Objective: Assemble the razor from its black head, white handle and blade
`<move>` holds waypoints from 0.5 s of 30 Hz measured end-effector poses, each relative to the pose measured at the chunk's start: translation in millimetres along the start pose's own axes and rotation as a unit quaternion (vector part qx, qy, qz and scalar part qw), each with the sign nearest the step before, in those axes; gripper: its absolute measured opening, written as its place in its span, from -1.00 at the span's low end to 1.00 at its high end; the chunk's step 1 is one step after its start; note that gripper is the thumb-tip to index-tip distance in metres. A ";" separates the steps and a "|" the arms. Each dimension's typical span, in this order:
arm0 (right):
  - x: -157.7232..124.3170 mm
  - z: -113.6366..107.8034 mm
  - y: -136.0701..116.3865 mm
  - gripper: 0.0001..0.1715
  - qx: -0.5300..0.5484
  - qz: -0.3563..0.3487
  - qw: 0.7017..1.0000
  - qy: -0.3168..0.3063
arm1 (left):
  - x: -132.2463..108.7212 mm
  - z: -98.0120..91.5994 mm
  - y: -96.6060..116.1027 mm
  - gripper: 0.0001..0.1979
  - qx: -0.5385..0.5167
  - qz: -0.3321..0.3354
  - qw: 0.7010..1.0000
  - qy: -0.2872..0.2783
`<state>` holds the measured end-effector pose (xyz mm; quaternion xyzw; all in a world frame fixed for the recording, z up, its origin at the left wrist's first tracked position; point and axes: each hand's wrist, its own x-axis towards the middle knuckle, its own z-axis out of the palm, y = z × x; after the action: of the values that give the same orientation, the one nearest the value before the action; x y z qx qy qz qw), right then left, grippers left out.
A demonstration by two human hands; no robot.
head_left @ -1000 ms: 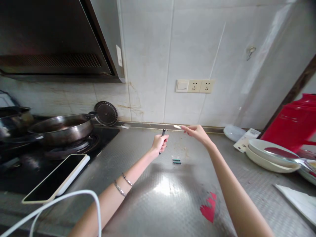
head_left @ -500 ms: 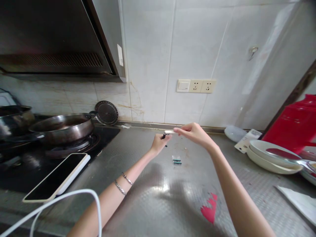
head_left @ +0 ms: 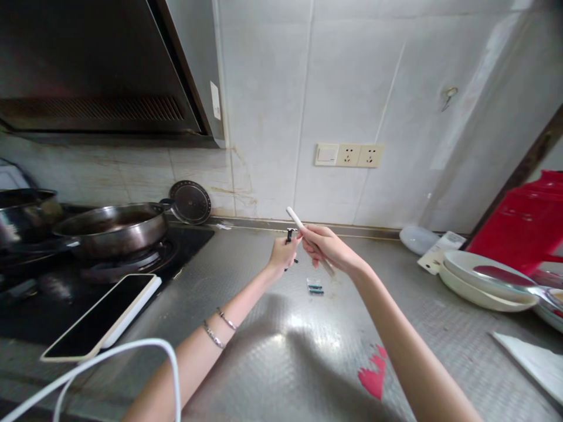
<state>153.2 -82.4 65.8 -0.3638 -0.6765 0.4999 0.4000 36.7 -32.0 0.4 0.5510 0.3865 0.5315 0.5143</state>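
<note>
My left hand [head_left: 282,255], closed, grips a small black tool [head_left: 289,236] with a short crosswise top, like a razor; its lower end shows below my fingers. Right beside it, my right hand [head_left: 324,246] is closed around a slim white stick [head_left: 295,218]. One end of the stick points up and left toward the wall, while the other comes out under my palm. The fingertips of both hands are close together above the counter, and I cannot tell whether they touch. Below them lies a small clear case [head_left: 315,286] with dark teal strips in it.
A metal counter [head_left: 264,346] spreads under my arms, with a torn red patch [head_left: 373,375] on it. To the left are a phone [head_left: 103,316], a white cable [head_left: 132,343] and a pan [head_left: 112,228] on the stove. White dishes [head_left: 484,287] and a red container [head_left: 519,220] stand at right.
The white stick has swung from nearly level to a slant, its free end now up and left. My right hand has shifted left and down, closer to my left hand.
</note>
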 end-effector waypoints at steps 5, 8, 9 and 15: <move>-1.1 -13.3 -3.6 -0.62 -0.033 -0.030 0.998 0.049 | 3.0 -4.8 -2.0 -0.55 -0.013 -0.002 1.000 -0.007; 1.1 -23.5 -0.1 -0.59 -0.039 -0.034 0.993 0.106 | 4.9 -8.6 -1.5 -0.57 -0.022 0.009 1.000 -0.012; 2.1 -26.7 1.9 -0.58 -0.042 -0.032 0.990 0.127 | 5.2 -9.6 -0.5 -0.58 -0.023 0.011 1.000 -0.011; 7.0 -40.1 13.1 -0.52 -0.054 -0.018 0.980 0.189 | 4.7 -10.9 6.9 -0.58 -0.022 -0.009 1.000 -0.010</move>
<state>187.8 -57.6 61.6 -0.4604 -0.6211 0.3781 0.5091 25.8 -26.9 6.9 0.5409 0.3746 0.5300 0.5349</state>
